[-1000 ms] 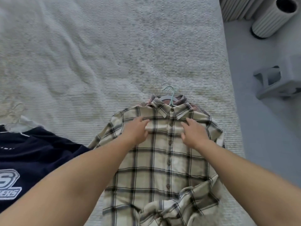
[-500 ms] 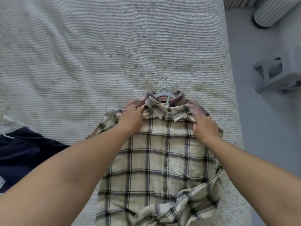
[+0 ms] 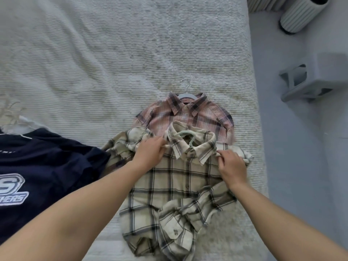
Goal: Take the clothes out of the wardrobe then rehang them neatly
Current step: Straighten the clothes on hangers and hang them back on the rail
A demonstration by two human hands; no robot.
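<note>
Cream plaid shirt (image 3: 175,187) flat on bed (image 3: 94,63), collar away from person, long axis toward them. Left hand (image 3: 149,154) and right hand (image 3: 232,165) pinch shoulders. Green hanger (image 3: 188,136) in collar. Pink plaid shirt (image 3: 188,115) beyond, partly underneath.

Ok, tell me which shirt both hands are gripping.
The cream plaid shirt, pinched at the shoulders by the left hand and right hand; the pink plaid shirt and navy T-shirt lie untouched.

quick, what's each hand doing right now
Left hand: pinching the cream plaid shirt at its shoulder.
Right hand: pinching the same shirt's other shoulder.
</note>
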